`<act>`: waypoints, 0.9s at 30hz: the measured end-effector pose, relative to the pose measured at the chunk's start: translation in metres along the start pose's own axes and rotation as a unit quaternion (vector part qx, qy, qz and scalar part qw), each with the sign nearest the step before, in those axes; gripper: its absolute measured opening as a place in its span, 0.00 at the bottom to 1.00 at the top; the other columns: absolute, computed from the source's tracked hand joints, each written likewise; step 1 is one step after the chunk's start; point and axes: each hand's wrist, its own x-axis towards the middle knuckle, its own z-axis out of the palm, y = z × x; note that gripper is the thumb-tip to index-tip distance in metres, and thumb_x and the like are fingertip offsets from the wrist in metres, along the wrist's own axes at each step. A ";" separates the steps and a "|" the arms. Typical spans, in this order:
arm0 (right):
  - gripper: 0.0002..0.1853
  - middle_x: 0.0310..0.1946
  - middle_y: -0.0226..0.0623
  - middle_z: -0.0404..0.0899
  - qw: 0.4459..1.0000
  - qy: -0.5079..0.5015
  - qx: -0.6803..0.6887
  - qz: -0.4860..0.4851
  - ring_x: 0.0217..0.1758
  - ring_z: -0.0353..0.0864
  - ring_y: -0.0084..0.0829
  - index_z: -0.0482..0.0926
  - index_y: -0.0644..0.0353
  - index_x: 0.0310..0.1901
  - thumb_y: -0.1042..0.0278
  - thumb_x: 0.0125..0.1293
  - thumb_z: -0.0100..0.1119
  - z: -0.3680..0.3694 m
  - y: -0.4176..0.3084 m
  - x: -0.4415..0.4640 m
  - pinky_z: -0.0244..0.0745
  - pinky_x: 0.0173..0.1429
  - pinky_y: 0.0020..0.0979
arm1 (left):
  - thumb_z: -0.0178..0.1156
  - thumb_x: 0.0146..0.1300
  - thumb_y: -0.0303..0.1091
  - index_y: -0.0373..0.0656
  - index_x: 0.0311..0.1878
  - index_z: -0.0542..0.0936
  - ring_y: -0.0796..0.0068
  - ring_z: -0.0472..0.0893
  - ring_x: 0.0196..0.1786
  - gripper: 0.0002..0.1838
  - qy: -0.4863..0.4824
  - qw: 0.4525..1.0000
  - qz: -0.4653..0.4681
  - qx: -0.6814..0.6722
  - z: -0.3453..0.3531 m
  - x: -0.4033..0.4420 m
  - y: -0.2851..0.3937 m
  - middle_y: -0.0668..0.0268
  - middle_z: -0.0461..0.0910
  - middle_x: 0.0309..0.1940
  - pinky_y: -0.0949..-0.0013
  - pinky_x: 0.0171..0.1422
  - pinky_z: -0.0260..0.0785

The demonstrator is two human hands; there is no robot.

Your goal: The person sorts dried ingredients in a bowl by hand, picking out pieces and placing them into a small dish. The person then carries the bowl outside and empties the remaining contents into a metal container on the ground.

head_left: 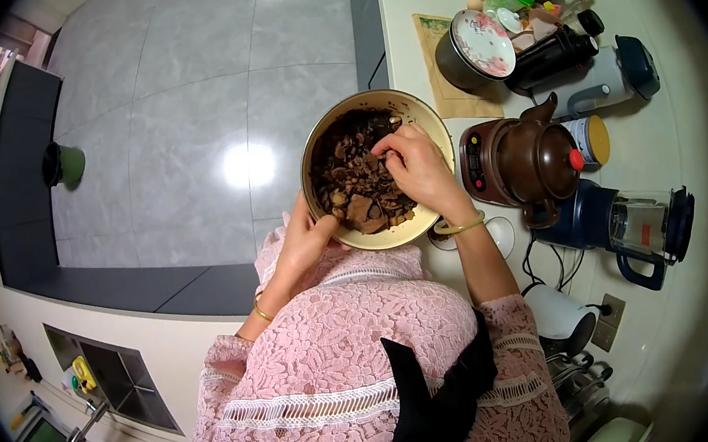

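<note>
A round, cream-coloured bowl (431, 131) is in front of my body, tilted a little so its inside shows. Loose dark brown pieces (352, 165), like dried herbs or bark, fill much of it, with a larger flat brown chunk (363, 211) near the lower side. My left hand (309, 241) grips the bowl's lower left rim, thumb over the edge. Inside the bowl is my right hand (419, 167), its fingers drawn together over the dark pieces. Whatever lies between those fingertips is hidden.
On the right counter stand a brown teapot (537, 154) on a brown base, a lidded pot (474, 49), a blender jug (644, 229), a black flask (553, 58) and several jars. A sink (116, 375) lies lower left. A green bin (70, 163) stands beyond the tiled floor.
</note>
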 end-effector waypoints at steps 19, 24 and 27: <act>0.12 0.22 0.31 0.67 0.990 -0.094 0.088 0.049 0.26 0.66 0.26 0.78 0.64 0.35 0.74 0.46 0.63 -0.001 0.004 0.001 0.64 0.33 0.27 | 0.45 0.56 0.22 0.40 0.62 0.54 0.74 0.77 0.37 0.28 0.008 1.000 -0.003 0.002 0.002 -0.002 0.001 0.60 0.71 0.44 0.75 0.28 0.77; 0.13 0.22 0.27 0.64 0.978 -0.130 0.146 0.071 0.27 0.63 0.20 0.78 0.63 0.36 0.76 0.46 0.62 -0.017 -0.001 -0.009 0.61 0.31 0.21 | 0.44 0.57 0.22 0.40 0.61 0.54 0.74 0.77 0.37 0.27 0.014 0.999 -0.032 0.002 0.005 -0.003 0.005 0.60 0.71 0.44 0.74 0.28 0.76; 0.12 0.23 0.29 0.66 0.979 -0.127 0.142 0.078 0.28 0.65 0.22 0.78 0.62 0.36 0.76 0.46 0.62 -0.024 0.001 -0.017 0.63 0.33 0.23 | 0.44 0.57 0.22 0.40 0.61 0.54 0.74 0.77 0.37 0.27 0.016 0.999 -0.028 -0.030 0.003 0.000 0.001 0.60 0.71 0.44 0.74 0.28 0.77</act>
